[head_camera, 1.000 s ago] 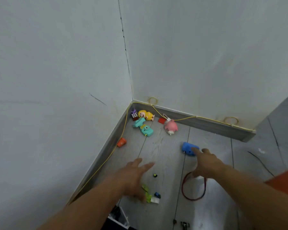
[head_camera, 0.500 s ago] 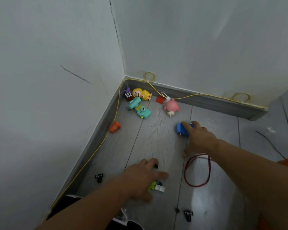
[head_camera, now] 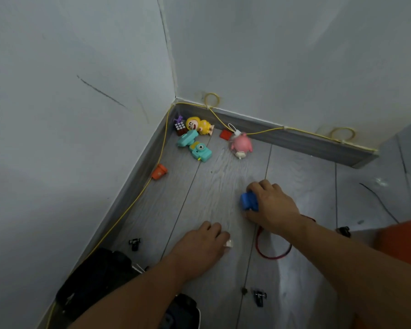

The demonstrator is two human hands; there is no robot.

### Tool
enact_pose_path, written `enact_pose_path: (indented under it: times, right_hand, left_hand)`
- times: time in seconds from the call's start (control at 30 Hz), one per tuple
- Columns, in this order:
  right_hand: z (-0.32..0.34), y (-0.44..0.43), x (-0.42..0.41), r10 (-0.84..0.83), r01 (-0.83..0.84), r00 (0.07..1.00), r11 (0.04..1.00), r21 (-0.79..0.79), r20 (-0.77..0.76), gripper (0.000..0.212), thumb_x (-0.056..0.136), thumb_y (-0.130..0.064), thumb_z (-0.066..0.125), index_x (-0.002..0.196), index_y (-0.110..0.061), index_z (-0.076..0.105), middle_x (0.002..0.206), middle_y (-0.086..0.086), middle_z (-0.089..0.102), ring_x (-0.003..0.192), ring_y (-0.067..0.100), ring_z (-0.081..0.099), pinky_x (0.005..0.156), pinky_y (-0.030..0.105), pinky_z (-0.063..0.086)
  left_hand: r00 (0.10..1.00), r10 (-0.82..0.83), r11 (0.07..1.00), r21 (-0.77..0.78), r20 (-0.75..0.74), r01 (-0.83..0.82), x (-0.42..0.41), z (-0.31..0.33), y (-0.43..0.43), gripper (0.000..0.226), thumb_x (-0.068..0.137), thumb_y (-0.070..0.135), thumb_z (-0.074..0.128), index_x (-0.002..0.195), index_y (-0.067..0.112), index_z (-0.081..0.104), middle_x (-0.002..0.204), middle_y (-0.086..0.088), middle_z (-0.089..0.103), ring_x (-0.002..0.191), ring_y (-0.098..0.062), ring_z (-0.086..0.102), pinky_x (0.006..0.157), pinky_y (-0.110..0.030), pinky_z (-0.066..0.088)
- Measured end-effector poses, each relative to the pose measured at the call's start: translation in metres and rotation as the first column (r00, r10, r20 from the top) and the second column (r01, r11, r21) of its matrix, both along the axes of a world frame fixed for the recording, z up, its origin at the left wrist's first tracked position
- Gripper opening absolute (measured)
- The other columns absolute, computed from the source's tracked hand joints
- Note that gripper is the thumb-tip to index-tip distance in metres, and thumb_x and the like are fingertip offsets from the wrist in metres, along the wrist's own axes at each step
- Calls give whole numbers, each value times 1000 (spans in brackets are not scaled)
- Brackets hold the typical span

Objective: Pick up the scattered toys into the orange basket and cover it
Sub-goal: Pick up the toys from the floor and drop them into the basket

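Since half a second ago both hands have closed. The right hand (head_camera: pixel 274 206), which then lay over the blue toy (head_camera: pixel 247 201), now grips it, with the fingers curled over its far side and the thumb below on its near side. The left hand (head_camera: pixel 201 244) has curled down on the small pieces. The green and blue ones no longer show, and only a white piece (head_camera: pixel 229 243) looks out at its fingertips.

The blue toy seems to be a small block of hard plastic. I judge it light and stiff, not fragile, with smooth and perhaps a little slippery sides. A grip across its two opposite sides, as the right hand has it, should hold it well with little force. About half of it sticks out to the left of the palm, and I cannot tell whether it has left the floor (head_camera: pixel 214 186). The white piece is tiny and thin, so it is best pinched at its edges or swept into the palm. It could slip out between the fingers easily.

Both arms reach forward and down with the backs of the hands up, the left one nearer the body. The basket (head_camera: pixel 406 243) shows as an orange edge to the right of the right forearm. More toys, such as a pink figure (head_camera: pixel 241 144) and a doll (head_camera: pixel 198 124), lie well beyond both hands, and a red cord (head_camera: pixel 262 254) lies under the right wrist.
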State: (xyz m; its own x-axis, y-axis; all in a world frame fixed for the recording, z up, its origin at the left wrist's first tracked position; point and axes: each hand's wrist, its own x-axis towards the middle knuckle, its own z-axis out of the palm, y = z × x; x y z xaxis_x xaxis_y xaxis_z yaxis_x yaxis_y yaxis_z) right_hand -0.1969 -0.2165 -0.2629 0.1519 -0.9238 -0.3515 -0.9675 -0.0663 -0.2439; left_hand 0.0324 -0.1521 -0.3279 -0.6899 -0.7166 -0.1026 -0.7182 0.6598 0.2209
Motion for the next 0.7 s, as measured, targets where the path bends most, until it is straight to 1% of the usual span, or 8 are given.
enact_pose_path:
  times: [0.03, 0.1, 0.17, 0.27, 0.37, 0.5, 0.57, 0.7]
  right_hand:
    - [6, 7, 0, 3, -2, 1000, 1000, -2, 29, 61, 86, -46, 70, 138, -30, 42, 136, -2, 47, 115, 19, 48, 90, 35, 50]
    - [19, 30, 0, 49, -49, 996, 999, -3, 78, 65, 86, -52, 69, 141, -32, 40, 136, -4, 47, 116, 17, 49, 91, 34, 50]
    - [30, 59, -3, 159, -163, 983, 986, 38, 95, 68, 85, -58, 67, 143, -34, 40, 135, -7, 45, 116, 14, 50, 93, 33, 52]
    - [36, 99, -8, 358, -358, 933, 917, 174, 33, 68, 85, -63, 64, 142, -35, 40, 134, -7, 43, 112, 12, 50, 91, 27, 50]
    - [26, 121, -5, 470, -456, 883, 846, 277, 19, 67, 88, -52, 67, 145, -29, 38, 139, -4, 40, 116, 16, 52, 91, 25, 47]
    - [10, 135, 2, 509, -501, 857, 789, 355, 78, 67, 93, -35, 68, 151, -30, 34, 146, -1, 39, 123, 21, 52, 101, 33, 48]
    - [4, 137, 8, 522, -517, 849, 782, 348, 86, 64, 94, -32, 66, 150, -31, 35, 144, 0, 43, 122, 22, 53, 100, 32, 47]
    - [-4, 137, 30, 417, -423, 905, 863, 277, 83, 55, 93, -35, 67, 142, -28, 45, 134, -2, 54, 114, 18, 58, 96, 27, 47]
  left_hand:
    - [999, 29, 999, 27, -14, -29, -2, 2, -2, 33, 102, 45, 42, 111, 21, 62, 100, 0, 60, 84, -16, 56, 56, -29, 49]
    - [992, 118, 988, 105, -30, -115, -3, 10, -10, 37, 105, 46, 39, 124, 21, 58, 114, 1, 56, 98, -16, 54, 76, -30, 47]
    - [971, 231, 962, 165, -66, -218, -2, 18, -17, 38, 106, 46, 41, 131, 21, 54, 122, 1, 52, 108, -17, 52, 87, -30, 42]
    - [889, 427, 894, 223, -165, -388, 1, 29, -32, 35, 104, 43, 48, 126, 17, 58, 120, -4, 54, 106, -23, 56, 87, -37, 47]
    - [770, 578, 814, 262, -271, -519, 5, 36, -46, 31, 104, 40, 50, 119, 14, 60, 117, -7, 56, 102, -26, 58, 84, -38, 48]
    - [681, 649, 760, 318, -340, -566, 12, 50, -55, 30, 104, 42, 50, 116, 16, 59, 116, -4, 56, 99, -22, 59, 84, -40, 50]
    - [651, 670, 743, 322, -358, -587, 17, 56, -58, 30, 104, 42, 50, 115, 16, 59, 116, -4, 56, 99, -21, 58, 84, -39, 49]
    - [575, 716, 697, 350, -396, -626, 28, 64, -63, 30, 103, 42, 51, 116, 17, 60, 114, -2, 58, 99, -19, 58, 84, -36, 49]
